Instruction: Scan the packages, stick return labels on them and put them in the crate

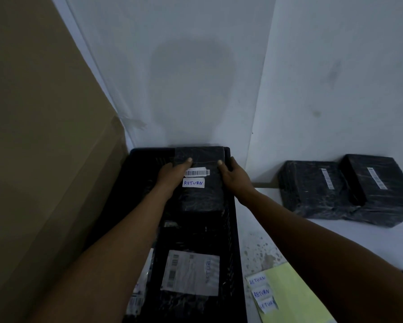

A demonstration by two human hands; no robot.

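At the crate's (230, 229) far end, I watch left hand (172, 173) and right hand (233, 176) grip a RETURN-labelled package (202, 197), while two unlabelled packages (345, 190) wait on the tabletop (335, 236).

black wrapped package (201, 180) | RETURN label (193, 183) on top | inside black crate (230, 220)

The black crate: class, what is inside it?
Black crate: held package marked RETURN, a labelled package nearer; its floor is covered.
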